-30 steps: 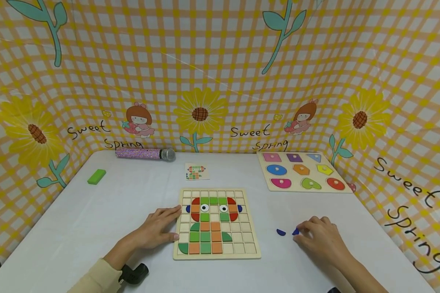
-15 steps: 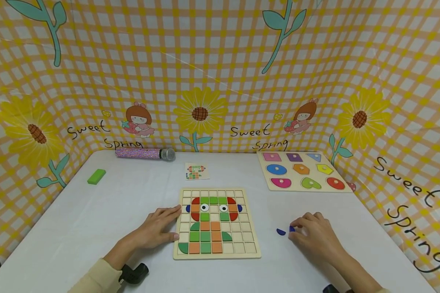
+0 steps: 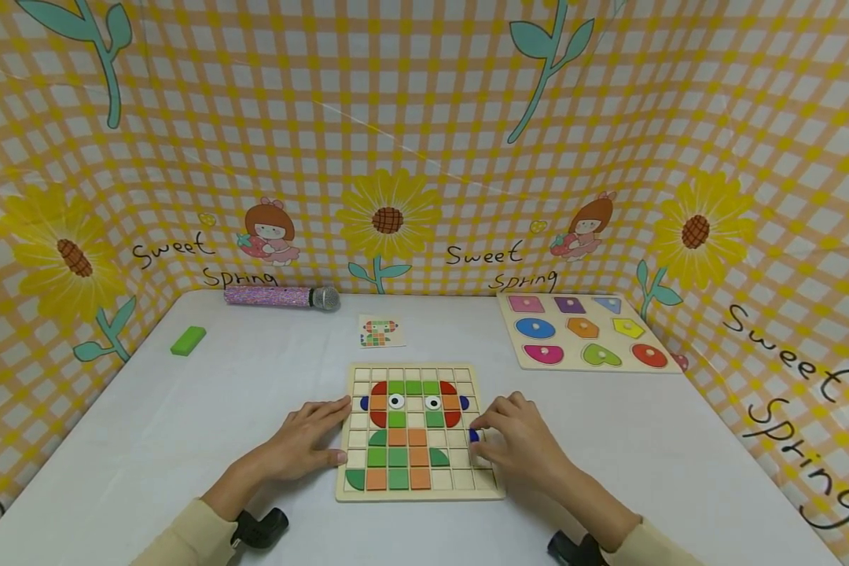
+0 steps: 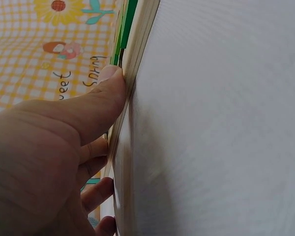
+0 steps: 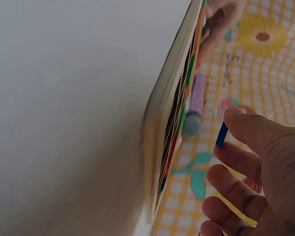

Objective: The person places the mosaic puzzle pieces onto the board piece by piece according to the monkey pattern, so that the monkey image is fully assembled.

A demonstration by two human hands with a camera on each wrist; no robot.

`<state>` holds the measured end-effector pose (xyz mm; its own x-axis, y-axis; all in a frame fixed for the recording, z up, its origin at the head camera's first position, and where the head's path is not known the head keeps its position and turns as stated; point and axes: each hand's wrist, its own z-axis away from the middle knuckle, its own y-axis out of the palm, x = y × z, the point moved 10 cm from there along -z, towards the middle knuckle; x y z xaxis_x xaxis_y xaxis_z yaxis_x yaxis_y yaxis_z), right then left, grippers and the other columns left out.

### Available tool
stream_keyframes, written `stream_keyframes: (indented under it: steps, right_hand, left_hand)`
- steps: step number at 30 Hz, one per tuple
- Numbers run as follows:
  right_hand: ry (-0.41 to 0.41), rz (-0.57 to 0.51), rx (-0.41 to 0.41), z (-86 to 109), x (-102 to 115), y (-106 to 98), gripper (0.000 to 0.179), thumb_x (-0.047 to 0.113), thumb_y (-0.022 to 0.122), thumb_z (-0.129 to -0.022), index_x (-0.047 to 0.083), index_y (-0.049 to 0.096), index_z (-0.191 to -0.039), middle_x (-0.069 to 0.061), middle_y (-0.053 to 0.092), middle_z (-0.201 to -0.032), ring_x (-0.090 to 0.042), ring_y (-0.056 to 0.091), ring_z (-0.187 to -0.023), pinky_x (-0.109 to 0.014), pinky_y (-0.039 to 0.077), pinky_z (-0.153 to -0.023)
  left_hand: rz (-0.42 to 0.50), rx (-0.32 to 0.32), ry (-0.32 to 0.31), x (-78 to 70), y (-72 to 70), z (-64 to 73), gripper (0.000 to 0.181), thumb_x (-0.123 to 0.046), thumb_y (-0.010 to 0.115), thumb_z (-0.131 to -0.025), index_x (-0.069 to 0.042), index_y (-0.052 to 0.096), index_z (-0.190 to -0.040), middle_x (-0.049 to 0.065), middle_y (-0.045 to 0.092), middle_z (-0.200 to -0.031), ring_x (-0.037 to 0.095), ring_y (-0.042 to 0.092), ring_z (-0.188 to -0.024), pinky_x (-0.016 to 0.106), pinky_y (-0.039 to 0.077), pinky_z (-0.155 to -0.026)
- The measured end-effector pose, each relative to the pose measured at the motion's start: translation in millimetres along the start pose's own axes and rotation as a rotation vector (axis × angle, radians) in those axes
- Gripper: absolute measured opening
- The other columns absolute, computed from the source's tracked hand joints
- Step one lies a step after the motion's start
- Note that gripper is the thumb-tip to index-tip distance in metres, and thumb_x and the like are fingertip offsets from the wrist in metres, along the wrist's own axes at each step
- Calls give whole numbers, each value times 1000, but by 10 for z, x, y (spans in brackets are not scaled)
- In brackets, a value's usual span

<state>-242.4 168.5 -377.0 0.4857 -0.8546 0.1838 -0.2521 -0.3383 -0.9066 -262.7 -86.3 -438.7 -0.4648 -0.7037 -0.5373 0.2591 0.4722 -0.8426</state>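
In the head view a square wooden grid board (image 3: pixel 460 460) holds green, orange, red and blue tiles and two eye tiles, which make up an animal figure. My left hand (image 3: pixel 300 440) rests against the board's left edge, fingers fairly straight; in the left wrist view its thumb (image 4: pixel 105 93) touches the rim. Thumb and index finger of my right hand (image 3: pixel 520 440) pinch a small blue half-round tile (image 3: pixel 474 435) over the board's right side. Seen edge-on in the right wrist view, that blue tile (image 5: pixel 221 134) is a thin strip between the fingertips.
Behind the board lies a pattern card (image 3: pixel 382 332) with a similar figure. A glittery purple microphone (image 3: pixel 276 297) and a green block (image 3: pixel 188 341) are at the back left. A knobbed shape puzzle (image 3: pixel 552 336) lies back right, and patterned cloth walls surround the white table.
My right hand has moved left from the table to the board with a blue tile. The second blue tile beside it is out of sight now. The left hand has stayed put.
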Motion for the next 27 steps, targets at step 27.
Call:
stream_keyframes:
  steps: [27]
  right_hand:
    - [-179,-108,209,-499,1252,654,24,45,72,-79,24,73,-93,8,60,-94,-10,41,-89,-33,38,-86]
  left_hand:
    - [-12,23,29,-20,3,0,69,-35,62,-90,-5,35,-146,11,28,-156,36,30,-136,62,24,-103]
